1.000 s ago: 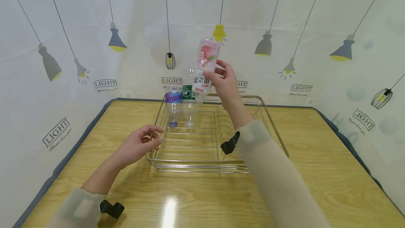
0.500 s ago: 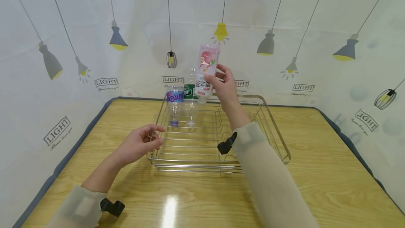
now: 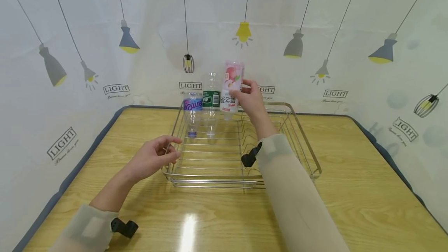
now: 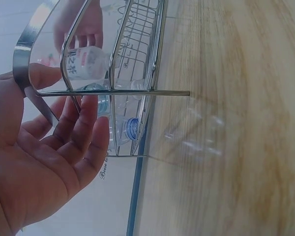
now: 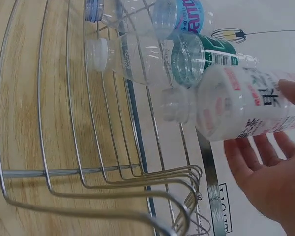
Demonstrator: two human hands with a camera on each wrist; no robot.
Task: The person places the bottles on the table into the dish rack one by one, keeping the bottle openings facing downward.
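My right hand (image 3: pixel 249 98) holds an upside-down plastic drink bottle (image 3: pixel 231 84) with a pink peach label, thumb in front and fingers behind. Its pale neck (image 5: pixel 177 104) points down over the back of the wire dish rack (image 3: pixel 210 159). To its left, two clear bottles stand neck-down in the rack: one with a purple-blue label (image 3: pixel 192 105) and blue cap, the other with a green label (image 3: pixel 211 99) and white cap. At the rack's left rim is my left hand (image 3: pixel 150 158); in the left wrist view the metal rim band (image 4: pixel 21 59) passes between thumb and curled fingers.
The rack stands on a wood-grain table (image 3: pixel 147 221). Wavy wire dividers (image 3: pixel 249 137) rise in its middle and right part. A fabric backdrop (image 3: pixel 147 61) printed with lamps closes off the back and sides.
My right hand has lowered the peach bottle and brought it slightly right and more upright, beside the green-label bottle. My left hand stays at the rack's left rim.
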